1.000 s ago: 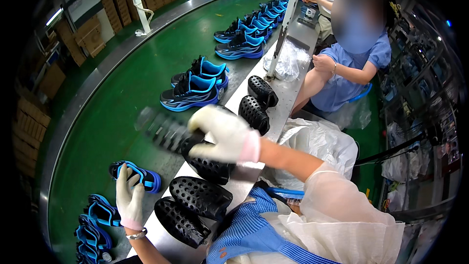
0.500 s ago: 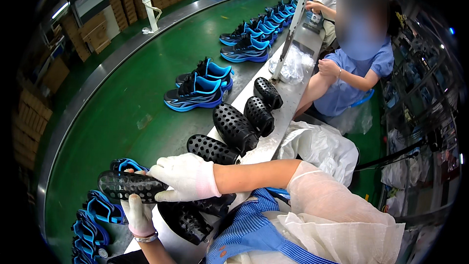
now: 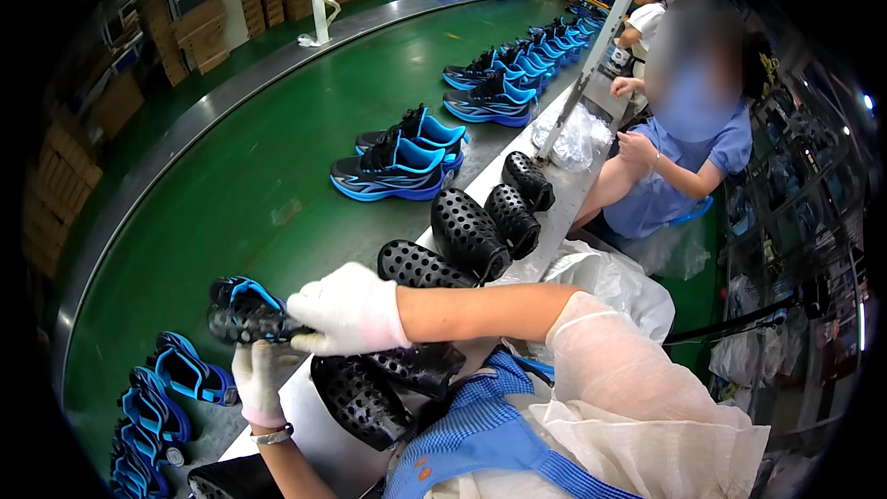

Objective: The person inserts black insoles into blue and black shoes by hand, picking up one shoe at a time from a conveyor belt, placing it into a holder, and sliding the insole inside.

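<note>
A black perforated plastic shoe insert (image 3: pixel 248 324), blurred, lies between my two gloved hands at the left. My right hand (image 3: pixel 344 311), in a white knit glove, grips its near end from the right. The gloved fingers of my left hand (image 3: pixel 258 379) are closed against its underside. Just behind the insert sits a black and blue sneaker (image 3: pixel 242 293), partly covered by it. Beneath my right forearm, more black perforated inserts (image 3: pixel 360 402) rest on a white ledge, and another insert (image 3: pixel 420 264) lies just beyond my right wrist.
Sneakers (image 3: pixel 393 166) stand in rows along the green conveyor (image 3: pixel 268 176), with others (image 3: pixel 189 368) at lower left. Three inserts (image 3: pixel 469 231) lie farther up the ledge beside a metal post (image 3: pixel 601 46). A co-worker in blue (image 3: pixel 688 162) sits at right, near white plastic sheeting (image 3: pixel 619 291).
The view has shifted, so the scene sits farther right. The insert has tilted between my hands and is now more foreshortened. The co-worker's hand has moved slightly.
</note>
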{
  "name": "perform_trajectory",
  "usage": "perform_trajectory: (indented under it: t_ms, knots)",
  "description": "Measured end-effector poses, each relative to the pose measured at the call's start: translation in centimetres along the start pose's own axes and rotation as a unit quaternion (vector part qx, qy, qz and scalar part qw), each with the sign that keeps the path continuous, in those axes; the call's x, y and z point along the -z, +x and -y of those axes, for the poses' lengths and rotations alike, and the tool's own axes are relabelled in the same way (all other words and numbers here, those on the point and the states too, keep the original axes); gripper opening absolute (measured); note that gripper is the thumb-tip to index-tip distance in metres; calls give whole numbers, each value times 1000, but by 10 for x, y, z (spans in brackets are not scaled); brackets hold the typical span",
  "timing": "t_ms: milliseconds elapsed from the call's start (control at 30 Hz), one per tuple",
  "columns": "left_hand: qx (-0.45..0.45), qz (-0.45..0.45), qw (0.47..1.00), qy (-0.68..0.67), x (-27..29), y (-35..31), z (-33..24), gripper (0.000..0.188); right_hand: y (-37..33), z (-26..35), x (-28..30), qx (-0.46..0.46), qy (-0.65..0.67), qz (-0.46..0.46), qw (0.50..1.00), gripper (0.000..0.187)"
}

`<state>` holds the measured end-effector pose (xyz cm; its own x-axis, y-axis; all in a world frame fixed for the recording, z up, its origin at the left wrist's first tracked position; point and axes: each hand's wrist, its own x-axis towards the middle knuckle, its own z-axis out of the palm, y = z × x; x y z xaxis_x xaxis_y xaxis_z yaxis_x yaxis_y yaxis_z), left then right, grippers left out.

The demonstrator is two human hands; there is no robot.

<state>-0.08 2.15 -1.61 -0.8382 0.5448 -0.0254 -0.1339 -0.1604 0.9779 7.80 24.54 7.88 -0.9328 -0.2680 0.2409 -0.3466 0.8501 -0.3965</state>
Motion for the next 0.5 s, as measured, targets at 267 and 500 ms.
perform_trajectory:
  t_ms: [267,500]
  knots:
    - [-232,-94,807,534,17,6,43,47,18,-29,-1,-11,-57,8,998,38]
    - [-165,-154,835,502,20,19,57,25,49,-24,-20,-42,-43,108,992,37]
